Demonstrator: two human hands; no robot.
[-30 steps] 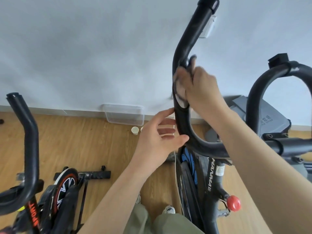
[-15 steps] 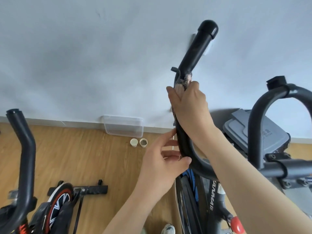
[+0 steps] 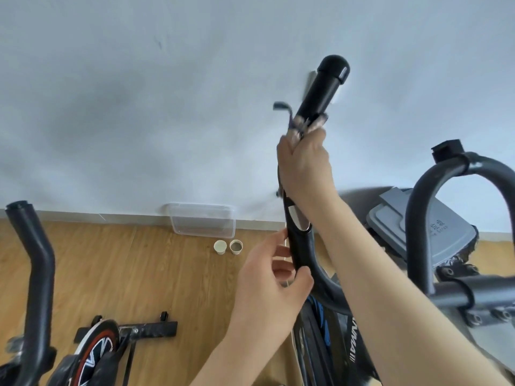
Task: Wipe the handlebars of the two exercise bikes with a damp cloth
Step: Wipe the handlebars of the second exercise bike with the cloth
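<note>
Right hand [image 3: 303, 165] slid higher up the handlebar [image 3: 323, 93], cloth [image 3: 305, 125] clenched round it below the tip. Left hand [image 3: 267, 280] grasps the lower bend. Mid-wipe; next, cover the tip.

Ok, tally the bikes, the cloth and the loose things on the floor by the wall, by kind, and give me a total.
Exercise bikes: 2
Cloth: 1
Paper cups: 2
Clear plastic container: 1
Grey bin: 1
Total: 7
</note>
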